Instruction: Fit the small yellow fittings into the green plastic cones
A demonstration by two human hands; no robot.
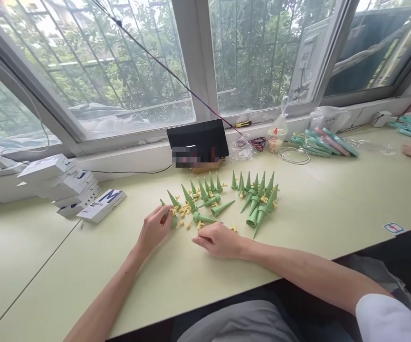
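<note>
Hands apart over bench (169,280): right hand (219,240) curled, contents hidden; left hand (156,225) with fingertips at a green cone (174,219), can't tell if clamped. Yellow fittings (186,209) just beyond and between hands, then more cones (224,207). Probably light, stiff, smooth plastic; best taken by ridged collar, not slim tip. Left of left hand, white box (101,206) lettered "M"; far beyond right hand, cup (275,141) with unreadable red print.

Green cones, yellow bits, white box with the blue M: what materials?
Green cones: likely moulded plastic, satin; even colour, ribbed collars, a hollow open end.
Yellow bits: probably plastic too, given the uniform colour; too small to judge finish.
White box: looks like smooth printed card; flat faces, crisp edges, though coating is unclear.
</note>
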